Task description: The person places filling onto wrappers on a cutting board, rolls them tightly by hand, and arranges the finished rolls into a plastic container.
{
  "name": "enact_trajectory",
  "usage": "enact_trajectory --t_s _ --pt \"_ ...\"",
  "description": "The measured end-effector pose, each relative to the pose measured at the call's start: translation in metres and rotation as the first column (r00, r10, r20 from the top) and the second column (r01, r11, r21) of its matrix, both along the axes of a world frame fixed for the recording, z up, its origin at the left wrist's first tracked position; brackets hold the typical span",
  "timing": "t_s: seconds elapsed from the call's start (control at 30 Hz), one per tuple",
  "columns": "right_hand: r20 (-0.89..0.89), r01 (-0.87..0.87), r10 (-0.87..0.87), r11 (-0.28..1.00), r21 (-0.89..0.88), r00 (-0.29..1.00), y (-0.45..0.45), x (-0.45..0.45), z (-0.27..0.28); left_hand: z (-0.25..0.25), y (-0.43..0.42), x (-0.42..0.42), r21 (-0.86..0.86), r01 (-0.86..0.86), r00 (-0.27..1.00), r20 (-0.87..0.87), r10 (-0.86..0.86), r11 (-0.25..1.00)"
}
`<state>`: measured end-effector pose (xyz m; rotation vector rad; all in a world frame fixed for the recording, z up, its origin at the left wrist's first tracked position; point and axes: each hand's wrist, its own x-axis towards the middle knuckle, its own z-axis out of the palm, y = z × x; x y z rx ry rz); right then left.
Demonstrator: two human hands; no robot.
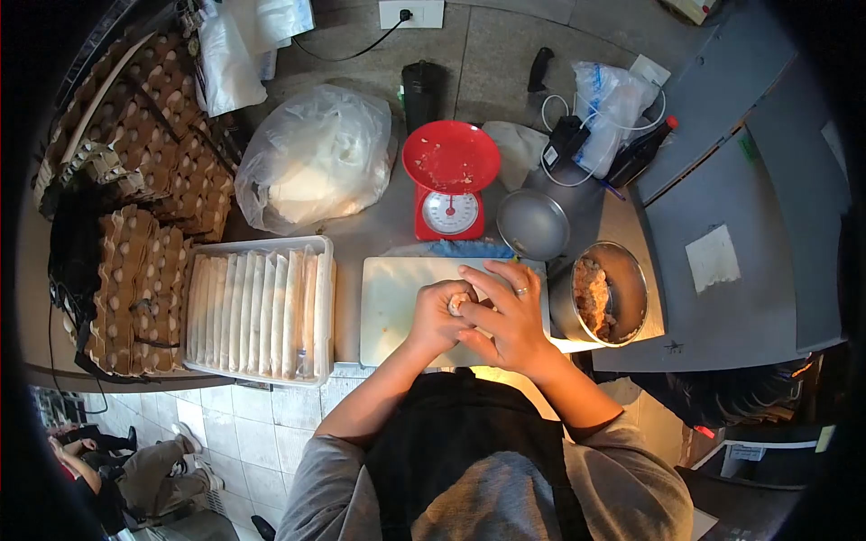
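Above the front of a white cutting board, my left hand is closed around a small pinkish-white lump. The lump shows at the top of the fist; its lower part is hidden. My right hand is beside it, fingers stretched and apart, with fingertips touching or very near the lump. A metal pot to the right contains an orange-pink minced filling. Behind the board stands a red kitchen scale with crumbs on its pan.
A plastic box of upright pale slabs sits left of the board. Stacked egg trays stand farther left. Behind are a clear bag with pale contents, a round metal dish and a bottle. Another person appears lower left.
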<state>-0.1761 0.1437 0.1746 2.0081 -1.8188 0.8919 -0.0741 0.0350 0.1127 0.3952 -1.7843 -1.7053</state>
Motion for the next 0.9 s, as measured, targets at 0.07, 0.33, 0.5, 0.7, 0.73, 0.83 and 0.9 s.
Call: enact_trajectory --t_s 0.07,0.33,0.5,0.7,0.73,0.83,0.9 --pt "0.03 -0.046 0.046 0.999 0.015 0.999 -0.003 -0.005 0.002 0.002 0.0 0.001 0.033 0.002 1.0 0.002 -0.002 0.999" --pt "0.286 -0.129 0.128 0.992 -0.018 0.949 -0.002 -0.012 0.004 0.012 -0.005 0.005 0.077 0.037 0.998 0.044 -0.041 0.996" --pt "0.028 -0.076 0.076 0.997 0.01 0.997 -0.005 -0.009 0.002 0.008 -0.004 0.003 0.101 0.027 0.999 -0.022 -0.025 0.994" --pt "0.426 -0.177 0.195 0.981 -0.083 0.884 -0.003 -0.02 -0.003 0.026 -0.003 0.002 0.054 0.02 0.999 0.027 -0.022 0.998" --pt "0.45 -0.169 0.186 0.983 -0.078 0.874 -0.002 -0.02 -0.003 0.024 -0.004 0.002 0.058 0.04 0.999 0.034 -0.042 0.998" --pt "0.303 -0.169 0.177 0.984 -0.055 0.936 -0.006 -0.016 -0.011 0.012 -0.009 0.003 0.049 0.076 0.996 0.038 -0.078 0.996" --pt "0.234 -0.156 0.16 0.987 -0.038 0.959 -0.008 -0.015 -0.007 0.009 -0.009 0.001 0.014 0.063 0.998 0.016 -0.063 0.998"
